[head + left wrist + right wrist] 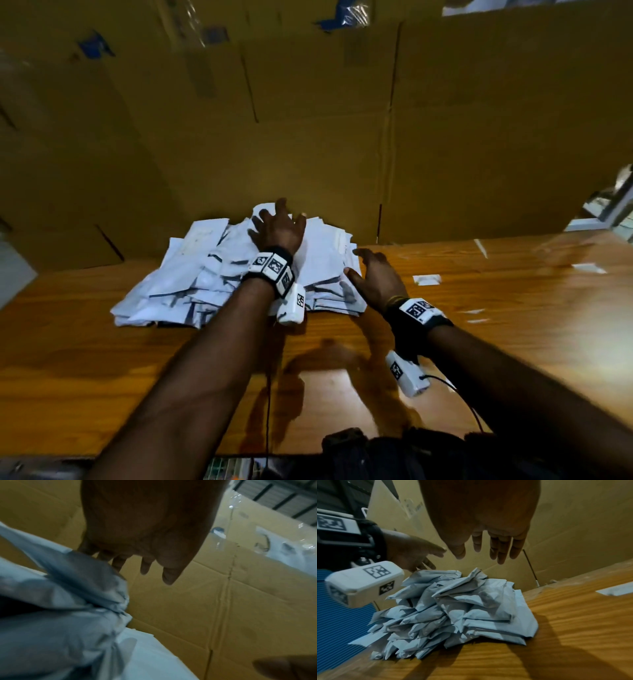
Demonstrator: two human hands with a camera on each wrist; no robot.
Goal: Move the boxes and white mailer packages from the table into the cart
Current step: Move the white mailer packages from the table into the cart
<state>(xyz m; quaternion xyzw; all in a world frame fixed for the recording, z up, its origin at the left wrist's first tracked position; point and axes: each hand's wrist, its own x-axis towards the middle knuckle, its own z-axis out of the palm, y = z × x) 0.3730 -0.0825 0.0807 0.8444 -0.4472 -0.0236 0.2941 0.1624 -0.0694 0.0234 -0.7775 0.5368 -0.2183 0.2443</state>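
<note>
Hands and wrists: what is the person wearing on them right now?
Both forearms are bare, no sleeves or gloves. The left hand has a black wristband carrying white blocks printed with black square code markers, and a white camera unit below. The right hand has the same kit, plus a thin gold bangle and a black cable trailing from its camera.

I'm in a warehouse packing area: tall cardboard cartons [308,120] wall off my wooden table [496,308], white mailer packages [191,274] heaped on it, corrugated roof [283,497] overhead.
</note>
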